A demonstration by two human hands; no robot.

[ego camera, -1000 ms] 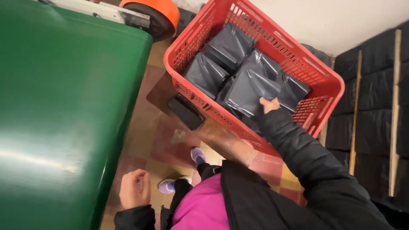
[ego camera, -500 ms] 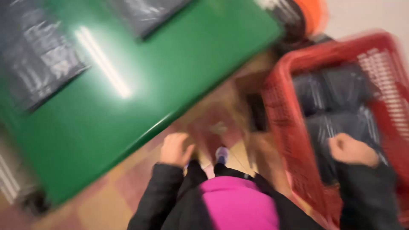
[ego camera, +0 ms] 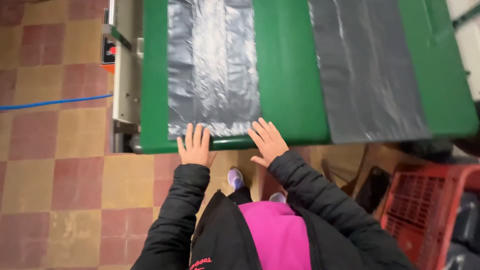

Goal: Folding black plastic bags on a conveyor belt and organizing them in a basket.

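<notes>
I see my left hand [ego camera: 195, 146] spread flat, fingers straight and apart, gripping nothing; its fingertips rest on the near edge of a flat grey plastic bag [ego camera: 212, 67] that lies on the green counter [ego camera: 287, 70]. My right hand [ego camera: 269, 141] is likewise open and flat, fingers fanned, its fingertips at the near right corner of the same bag, where plastic meets green surface; I cannot tell whether they touch the plastic or only the counter. The bag stretches straight away from both hands: its long axis runs from the counter's near edge towards the far side, its short near end between and just ahead of my fingers, its far end beyond the top of the view.

To the right of my right hand, past a bare green strip, a second darker grey plastic sheet [ego camera: 367, 70] lies on the counter with the same away-pointing axis, slightly slanted. Further right and nearer to me than the hand, a red plastic mesh basket [ego camera: 425, 210] stands on the chequered tile floor [ego camera: 65, 175]. Left of my left hand a blue cable [ego camera: 50, 103] crosses the floor.
</notes>
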